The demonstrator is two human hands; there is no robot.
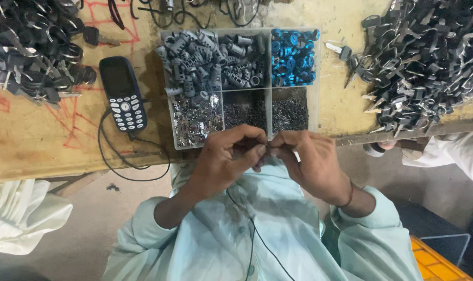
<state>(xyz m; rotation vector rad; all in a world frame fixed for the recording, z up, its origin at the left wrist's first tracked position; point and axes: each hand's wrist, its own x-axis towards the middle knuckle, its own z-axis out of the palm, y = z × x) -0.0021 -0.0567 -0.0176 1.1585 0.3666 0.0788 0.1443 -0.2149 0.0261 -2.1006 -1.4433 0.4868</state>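
Pinching one tiny part (268, 148), six-compartment tray (318, 78)

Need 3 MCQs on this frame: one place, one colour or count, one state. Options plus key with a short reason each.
1. Where does the mobile phone lie?
A. Left of the compartment tray
B. Inside the tray
C. On the person's lap

2. What colour are the parts in the tray's top-right compartment?
A. Red
B. Blue
C. Yellow

3. How are the left hand and right hand placed?
A. Resting flat on the bench
B. Far apart, one in the tray
C. Together, fingertips pinching a small part

Answers:
1 A, the phone sits on the wooden bench beside the tray's left wall.
2 B, blue rings fill that compartment.
3 C, the fingertips meet just below the tray's near edge, above the lap.
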